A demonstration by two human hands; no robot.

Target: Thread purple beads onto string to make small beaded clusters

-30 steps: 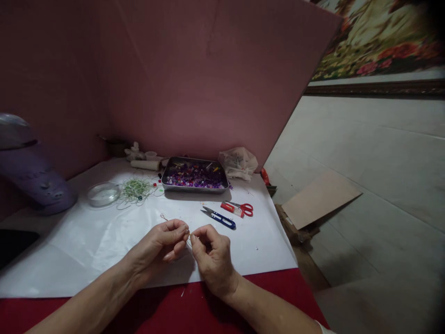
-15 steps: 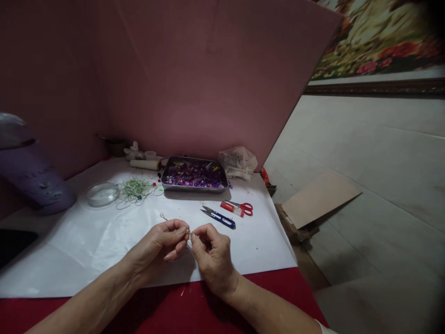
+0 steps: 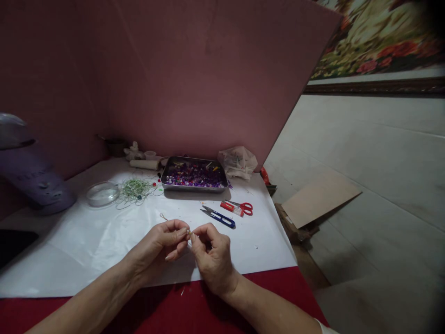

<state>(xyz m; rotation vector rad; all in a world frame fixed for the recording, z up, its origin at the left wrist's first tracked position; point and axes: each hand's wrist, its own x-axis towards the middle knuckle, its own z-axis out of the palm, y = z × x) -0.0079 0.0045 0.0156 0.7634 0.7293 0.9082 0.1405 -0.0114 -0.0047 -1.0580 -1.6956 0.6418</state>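
Note:
Over the front of the white sheet, my left hand [image 3: 169, 239] pinches a thin cord [image 3: 163, 216], whose looped end sticks out behind the fingers. A tiny pale bead [image 3: 188, 232] shows at the left fingertips. My right hand [image 3: 212, 254] has thumb and index finger pressed together on the same cord, right beside the left fingertips. Most of the cord between the hands is hidden by the fingers. Just beyond the right hand lie blue thread snips [image 3: 218, 217], with red-handled scissors [image 3: 246, 208] and a red-and-clear lighter [image 3: 232, 208] behind them.
A metal tray [image 3: 194, 189] of purple beads stands at the back, a plastic bag [image 3: 238, 161] to its right. Left of it are tangled green cord [image 3: 135, 189], a clear round dish [image 3: 103, 194] and a tall purple bottle [image 3: 34, 171]. Red cloth [image 3: 271, 297] covers the near edge.
Both hands stay almost in place, with only a slight shift of the left fingers at the pinch. Everything on the table looks the same.

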